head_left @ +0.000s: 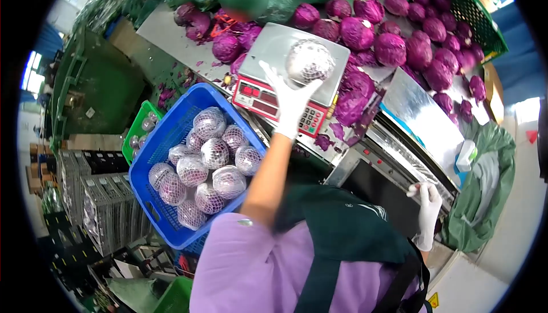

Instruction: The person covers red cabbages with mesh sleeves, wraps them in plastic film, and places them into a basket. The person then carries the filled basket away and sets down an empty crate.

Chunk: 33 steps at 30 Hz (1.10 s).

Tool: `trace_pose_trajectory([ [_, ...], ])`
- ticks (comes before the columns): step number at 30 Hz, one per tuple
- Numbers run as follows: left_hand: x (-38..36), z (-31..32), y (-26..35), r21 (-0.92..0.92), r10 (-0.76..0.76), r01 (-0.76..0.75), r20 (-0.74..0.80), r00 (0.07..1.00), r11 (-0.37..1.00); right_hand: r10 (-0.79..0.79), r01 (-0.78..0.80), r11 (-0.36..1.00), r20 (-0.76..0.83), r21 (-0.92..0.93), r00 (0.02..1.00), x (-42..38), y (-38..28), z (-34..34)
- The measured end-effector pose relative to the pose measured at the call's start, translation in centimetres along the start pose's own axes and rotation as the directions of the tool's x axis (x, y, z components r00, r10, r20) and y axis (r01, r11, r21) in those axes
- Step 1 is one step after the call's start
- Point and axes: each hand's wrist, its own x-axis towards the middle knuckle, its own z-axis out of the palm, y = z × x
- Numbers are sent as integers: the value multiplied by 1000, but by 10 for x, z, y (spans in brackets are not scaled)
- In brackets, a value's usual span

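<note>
My left hand, in a white glove, has its fingers spread over the lower part of a red scale. A net-wrapped cabbage sits on the scale's metal plate, just beyond the thumb and fingers. Whether the hand touches it is hard to tell. My right hand, also gloved in white, is low at the right with its fingers bent together near the edge of the wrapping machine. What it holds, if anything, is too small to make out. Several wrapped cabbages fill a blue crate at the left.
Bare purple cabbages spread over the table behind and right of the scale. A green crate of cabbages stands at the far right. Loose leaves lie beside the scale. A green bin stands left; a green bag hangs right.
</note>
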Motion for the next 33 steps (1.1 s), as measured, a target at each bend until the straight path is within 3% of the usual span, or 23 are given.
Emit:
trace_pose_trajectory([
  [2,-13,15,-20,16,100,-98,-88,991,995,-4,4,999,-5,-46,1000,-1,-3,3],
  [4,-10,28,-32,136,121,-102,-141,983,985,27,-27,997,-3,-66,1000,-3,-11,9],
  [9,13,41,-27,112,194,-177,-169,966,978,5,-1,997,52,-78,999,-4,-21,22],
  [10,18,43,-23,202,270,-231,-194,943,952,-18,26,994,77,-107,997,-3,-21,23],
  [12,27,42,-25,56,176,-169,-183,967,984,-36,48,992,107,-115,994,0,-23,28],
  [14,30,27,-19,74,186,-174,-211,960,982,-56,74,989,137,-127,989,3,-26,32],
  [16,19,-5,6,-57,103,-115,-186,977,992,-70,92,988,168,-126,983,8,-27,39],
  [17,12,-26,16,92,159,-140,-240,958,986,-54,70,993,167,-95,984,10,-26,42],
  [18,0,-55,50,53,44,-34,-195,980,998,-35,46,997,162,-63,986,11,-25,45],
  [20,-12,-111,59,382,296,-192,-237,925,904,-24,39,996,174,-82,984,12,-26,51],
  [23,-22,-200,62,533,383,-207,-242,891,820,-8,18,999,203,-46,979,18,-17,54],
  [25,-28,-257,57,813,448,-42,-276,850,581,16,-10,999,208,-30,978,17,-19,62],
  [27,-30,-306,34,931,489,133,-296,820,339,27,-21,999,221,-27,975,15,-26,71],
  [28,-31,-330,22,939,471,181,-306,827,293,29,-23,999,226,-29,974,14,-27,75],
  [30,-32,-373,0,892,134,362,-407,904,271,46,-38,999,252,-36,967,14,-30,83],
  [32,-32,-414,-43,848,0,197,-226,974,492,41,-27,998,268,-56,962,13,-28,90],
  [33,-31,-420,-50,755,-181,296,-234,955,586,33,-15,998,276,-67,961,13,-27,95],
])
